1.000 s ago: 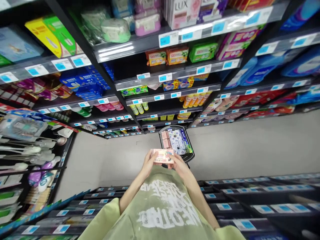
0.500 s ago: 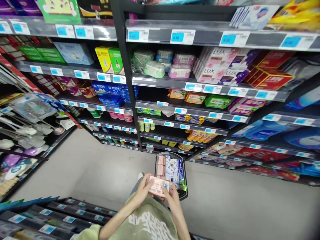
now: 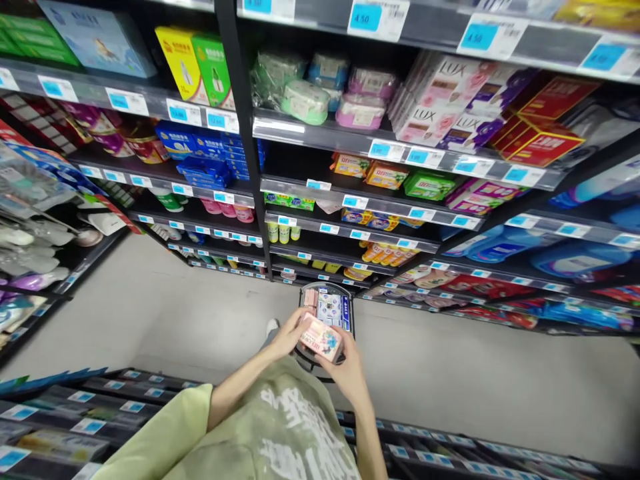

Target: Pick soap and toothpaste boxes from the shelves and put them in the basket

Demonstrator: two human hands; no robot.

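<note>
A pink soap box (image 3: 320,335) with printed lettering and a blue-and-red picture is held between both of my hands, in front of my body. My left hand (image 3: 290,333) grips its left end, thumb on the top face. At its right end, my right hand (image 3: 346,363) has its fingers on the far edge and its thumb at the near edge. Just beyond and below the box stands a dark shopping basket (image 3: 352,313). Inside it lie pink boxes (image 3: 311,298) on the left and white-and-blue packs (image 3: 330,308) beside them; my hands hide its near part.
Ahead, a tall shelf holds LUX soap boxes (image 3: 440,100), wrapped soap dishes (image 3: 306,101), orange soap packs (image 3: 387,175) and blue boxes (image 3: 200,153). Blue bottles (image 3: 575,259) fill the right shelves. Wrapped utensils (image 3: 30,247) hang at left. Grey floor (image 3: 450,360) lies between; low shelves (image 3: 75,413) stand behind me.
The view has shifted, bringing the front shelves higher and larger. The soap box has tilted clockwise in my hands, and my right thumb has moved from its top face to the near edge.
</note>
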